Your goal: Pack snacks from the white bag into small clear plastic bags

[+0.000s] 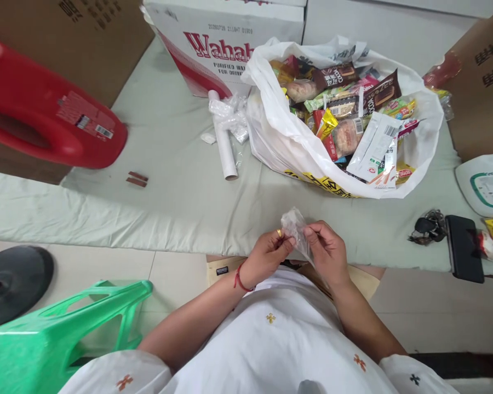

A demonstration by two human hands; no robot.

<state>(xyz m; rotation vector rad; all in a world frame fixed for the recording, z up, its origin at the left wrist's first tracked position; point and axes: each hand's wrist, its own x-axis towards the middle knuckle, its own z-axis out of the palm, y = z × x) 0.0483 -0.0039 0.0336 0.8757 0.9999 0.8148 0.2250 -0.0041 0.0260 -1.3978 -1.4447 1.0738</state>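
Observation:
Between my two hands, just off the front edge of the cloth-covered surface, is a crumpled, clear plastic bag [294, 224]. My left hand [267, 254] pinches its left side between thumb and forefinger; a ring and a red string bracelet show on that hand and wrist. On the other side my right hand [327, 253] pinches the bag with thumb and fingertips. Whether anything lies inside the bag I cannot tell. Beyond my hands stands a white carrier bag [267, 137], open at the top and full of wrapped snacks [349, 134].
A cardboard tube [224, 139] lies beside crumpled plastic [234, 117]. At left are a red jug [45, 104] and two brown strips [137, 179]. A phone [464, 246] and dark tangled item [427, 227] lie right. A green stool [36, 339] stands lower left; a Wahaha box [222, 49] stands behind.

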